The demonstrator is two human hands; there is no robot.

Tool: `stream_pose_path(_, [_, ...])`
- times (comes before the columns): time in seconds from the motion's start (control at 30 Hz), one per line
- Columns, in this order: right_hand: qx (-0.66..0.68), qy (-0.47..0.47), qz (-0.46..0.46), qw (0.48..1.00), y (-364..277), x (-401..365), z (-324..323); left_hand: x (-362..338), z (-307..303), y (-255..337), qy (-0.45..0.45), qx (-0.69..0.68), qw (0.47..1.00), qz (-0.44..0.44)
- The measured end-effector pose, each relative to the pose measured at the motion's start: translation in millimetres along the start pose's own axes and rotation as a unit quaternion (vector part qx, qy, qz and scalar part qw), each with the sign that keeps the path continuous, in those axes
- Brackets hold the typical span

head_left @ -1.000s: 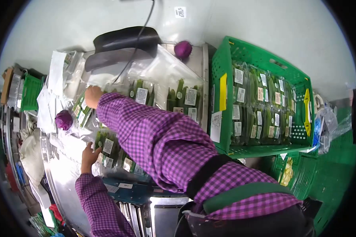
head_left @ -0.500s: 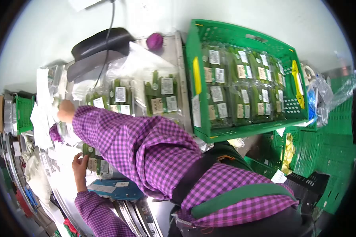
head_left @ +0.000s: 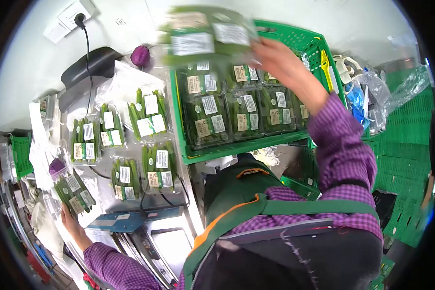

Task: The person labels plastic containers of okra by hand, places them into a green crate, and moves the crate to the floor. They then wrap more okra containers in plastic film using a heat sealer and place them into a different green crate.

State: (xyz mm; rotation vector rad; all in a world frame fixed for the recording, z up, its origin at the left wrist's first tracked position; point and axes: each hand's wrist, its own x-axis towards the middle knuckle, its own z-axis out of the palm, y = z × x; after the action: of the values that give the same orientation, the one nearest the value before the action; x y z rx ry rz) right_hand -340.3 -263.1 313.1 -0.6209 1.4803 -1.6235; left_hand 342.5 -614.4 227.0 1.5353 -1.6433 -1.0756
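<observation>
My right hand (head_left: 280, 60) grips the edge of a clear pack of long green vegetables (head_left: 191, 36), lifted over the back left of the green crate (head_left: 227, 149) and blurred by motion. At the lower left, my left hand (head_left: 73, 224) holds the near end of another labelled vegetable pack (head_left: 76, 193), its fingers partly hidden. Between the hands, several similar packs lie on the work surface, among them a larger-looking pack (head_left: 150, 113) and a pack near the crate (head_left: 159, 169). Inside the crate, more packs (head_left: 209, 120) sit in rows, labels up.
A blue device (head_left: 113, 221) stands at the near edge of the work surface. Purple balls of wrap or tape (head_left: 140, 56) lie at the back and at the left. A black cable (head_left: 88, 67) hangs from a wall socket. Plastic bags (head_left: 379, 96) hang right of the crate.
My right arm has swung from the left of the work surface to above the crate, now with a pack in hand. My left hand has shifted left and down; the view has turned too.
</observation>
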Motion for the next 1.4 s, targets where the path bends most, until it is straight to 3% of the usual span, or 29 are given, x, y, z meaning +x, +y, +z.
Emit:
stream_pose_path(0.13, [0.062,0.016,0.170,0.983,56,-74,-65,-23,0,15,0.055,0.014,0.998,-0.001])
stream_pose_path(0.17, [0.068,0.012,0.170,0.983,68,-80,-71,-30,1,28,0.091,0.218,0.971,0.039])
stream_pose_path(0.2, [0.086,-0.010,0.223,0.971,78,-84,-75,-39,1,39,0.123,0.413,0.899,0.075])
stream_pose_path(0.23, [0.105,-0.031,0.275,0.955,89,-87,-79,-30,-12,26,0.147,0.428,0.874,0.176])
stream_pose_path(0.27, [0.109,-0.035,0.274,0.955,102,-87,-82,-45,3,56,0.151,0.431,0.872,0.177])
stream_pose_path(0.33, [0.050,-0.074,0.325,0.942,126,-83,-83,-77,42,126,0.181,0.494,0.847,0.082])
stream_pose_path(0.4, [0.035,-0.083,0.341,0.936,141,-79,-80,-95,63,164,0.198,0.506,0.837,0.063])
stream_pose_path(0.47, [0.018,-0.090,0.357,0.930,144,-76,-75,-105,76,184,0.221,0.344,0.906,0.113])
stream_pose_path(0.5, [-0.062,-0.102,0.352,0.928,142,-75,-74,-111,88,195,0.219,0.346,0.905,0.114])
stream_pose_path(0.57, [-0.255,-0.143,0.338,0.895,133,-74,-85,-127,139,227,0.114,0.148,0.975,0.124])
stream_pose_path(0.6, [-0.253,-0.138,0.340,0.895,125,-72,-93,-145,184,252,0.103,0.083,0.984,0.117])
stream_pose_path(0.63, [-0.380,-0.149,0.264,0.874,114,-69,-99,-139,201,245,0.049,0.083,0.987,0.125])
stream_pose_path(0.67, [-0.499,-0.157,0.183,0.832,102,-68,-105,-147,233,260,0.003,0.046,0.999,0.006])
stream_pose_path(0.7, [-0.357,-0.140,0.184,0.905,85,-68,-109,-149,271,260,-0.089,-0.027,0.993,0.069])
stream_pose_path(0.73, [-0.205,-0.119,0.181,0.954,68,-71,-113,-153,305,264,-0.196,-0.052,0.978,0.043])
stream_pose_path(0.8, [-0.124,-0.099,0.121,0.980,31,-82,-114,-178,389,273,-0.260,-0.055,0.964,0.011])
stream_pose_path(0.83, [-0.041,-0.085,0.056,0.994,22,-85,-117,-189,429,277,-0.369,-0.064,0.927,0.017])
stream_pose_path(0.87, [-0.040,-0.079,0.055,0.995,22,-88,-125,-206,466,298,-0.507,-0.079,0.858,0.021])
stream_pose_path(0.93, [-0.154,-0.124,0.087,0.976,25,-96,-157,-233,529,305,-0.587,-0.057,0.807,0.046])
stream_pose_path(0.97, [-0.099,-0.102,0.153,0.978,36,-101,-179,-238,556,303,-0.600,-0.068,0.797,0.020])
stream_pose_path(1.03, [-0.066,-0.046,0.167,0.983,58,-121,-212,-253,591,294,-0.616,-0.078,0.784,-0.005])
stream_pose_path(1.1, [-0.016,0.041,0.191,0.981,72,-137,-233,-269,615,285,-0.556,0.014,0.794,0.245])
stream_pose_path(1.13, [-0.014,0.043,0.193,0.980,84,-143,-242,-278,621,282,-0.559,0.014,0.792,0.244])
stream_pose_path(1.2, [0.041,0.053,0.234,0.970,107,-150,-261,-297,630,275,-0.501,0.108,0.741,0.434])
stream_pose_path(1.23, [-0.098,0.062,0.310,0.944,103,-153,-267,-300,642,263,-0.522,0.104,0.729,0.430])
stream_pose_path(1.3, [-0.258,0.015,0.344,0.903,123,-154,-287,-292,663,244,-0.552,0.136,0.687,0.452])
stream_pose_path(1.33, [-0.376,-0.073,0.379,0.843,106,-150,-282,-289,669,242,-0.565,0.173,0.654,0.473])
stream_pose_path(1.37, [-0.394,-0.076,0.399,0.825,105,-151,-277,-289,667,245,-0.568,0.159,0.667,0.456])
stream_pose_path(1.4, [-0.531,-0.126,0.359,0.757,117,-154,-297,-290,667,248,-0.553,0.147,0.674,0.467])
